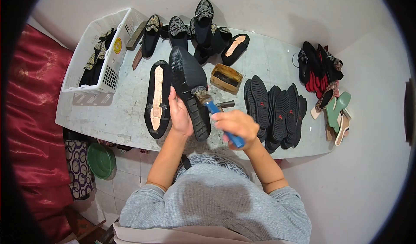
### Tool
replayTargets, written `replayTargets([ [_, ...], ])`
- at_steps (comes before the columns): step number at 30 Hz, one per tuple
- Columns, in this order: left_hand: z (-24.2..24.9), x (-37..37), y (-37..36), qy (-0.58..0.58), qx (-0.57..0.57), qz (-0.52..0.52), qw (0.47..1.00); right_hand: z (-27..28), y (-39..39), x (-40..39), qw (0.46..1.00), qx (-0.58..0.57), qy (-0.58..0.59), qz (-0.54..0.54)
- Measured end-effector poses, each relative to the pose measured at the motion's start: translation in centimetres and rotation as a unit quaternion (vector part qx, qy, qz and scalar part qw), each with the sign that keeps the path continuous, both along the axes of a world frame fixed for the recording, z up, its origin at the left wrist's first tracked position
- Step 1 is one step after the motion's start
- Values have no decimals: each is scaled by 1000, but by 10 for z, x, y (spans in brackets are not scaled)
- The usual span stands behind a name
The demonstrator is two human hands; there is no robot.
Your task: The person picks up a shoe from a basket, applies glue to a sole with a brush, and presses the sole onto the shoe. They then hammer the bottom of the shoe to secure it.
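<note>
Shoe [187, 81] is sitting right in front of you, sole side up, and your left hand [180, 116] is holding it along its left edge, thumb side showing. So yeah, left is the nearer one, since it's actually touching the thing. Long axis is running mostly away from your body, far end leaning a bit left: glossy black end is pointing away from you, ridged end is pointing back at your belly. Can't really tell if any of it is resting on the tabletop [273, 62] or if you're holding it clear.

Your right hand [237, 127] is wrapping around the blue handle of the brush [213, 108], a little blurry, off to the right of the ridged end and apart from the shoe itself. The brush is slanting up and left from your fist, so it's cutting across the shoe's line, not following it. Bristles look to be touching around the middle, by the right edge, with the glossy part lying beyond them.

Around that, the box [223, 86] is sitting just beyond and right of the bristles, another shoe [157, 98] is lying just left of your left hand, and the soles [279, 109] are lying in piles to the right.
</note>
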State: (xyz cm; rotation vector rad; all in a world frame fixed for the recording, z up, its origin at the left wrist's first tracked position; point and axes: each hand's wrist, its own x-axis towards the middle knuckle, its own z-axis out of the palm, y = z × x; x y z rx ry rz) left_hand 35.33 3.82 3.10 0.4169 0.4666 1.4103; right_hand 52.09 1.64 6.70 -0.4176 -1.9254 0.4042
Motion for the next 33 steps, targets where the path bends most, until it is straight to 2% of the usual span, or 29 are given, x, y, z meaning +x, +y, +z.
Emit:
replayTargets([
  [2,1,2,1,9,-6,8,1000,4,-5,-6,997,46,-66,-7],
  [5,-2,1,0,9,-38,41,998,12,-6,4,997,13,-66,-27],
  [7,-12,-8,1,-47,44,-70,995,13,1,6,997,-2,40,-68],
  [9,-13,-6,0,-15,53,-71,996,14,5,7,991,-11,80,-109],
  [11,-9,-2,-1,-22,64,-94,993,15,8,6,992,2,67,-111],
  [12,-8,2,-3,-45,9,-73,996,14,8,4,996,12,18,-88],
  [14,-11,2,0,-52,2,-76,996,13,5,2,998,26,-43,-39],
  [18,-8,0,0,-28,0,-69,997,13,-4,7,999,-40,-29,7],
  [22,-13,-1,-3,-29,24,-99,994,18,-4,-6,1000,-9,1,1],
  [25,-9,1,-4,-6,-11,-57,998,19,-4,-4,999,17,-38,5],
  [27,-12,-2,-5,-132,-20,-57,989,18,-4,8,997,1,-38,-63],
  [28,-18,-6,-4,-49,11,-68,996,14,-2,10,996,1,-10,-83],
  [31,-15,-4,-6,-45,8,-46,998,16,-5,11,994,-5,30,-101],
  [33,-15,0,-5,-61,-7,-57,996,14,-9,6,997,-4,37,-63],
])
